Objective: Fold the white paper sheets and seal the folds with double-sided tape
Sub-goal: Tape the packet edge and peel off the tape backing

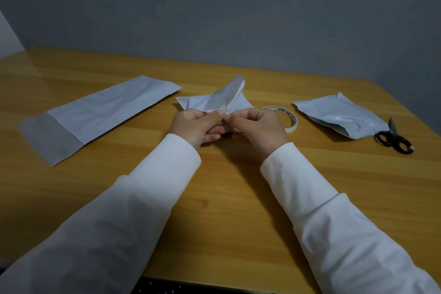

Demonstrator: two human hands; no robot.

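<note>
While both hands meet at the middle of the wooden counter (226, 210), the left hand (195, 126) and the right hand (259, 126) each pinch the near edge of a partly folded white paper sheet (214, 100), thumbs and forefingers curled tight on it. The grip of each hand is thus clamped on this sheet, whose upper flap stands raised toward the wall while its lower corners lie spread on the counter. A small glossy bit shows between the fingertips (whether it is tape cannot be told).

A long flat sheet (100, 112) lies well apart to the left, one end folded over into a darker band. A finished folded sheet (341, 117) rests to the right, its far corner touching black-handled scissors (393, 138). A tape roll (290, 119) lies flat just beyond the right hand, partly hidden by it; a small green label sits on its inner core, its writing too small to read.

White sleeves (148, 198) cover both forearms. A grey wall (214, 12) stands behind the counter.
</note>
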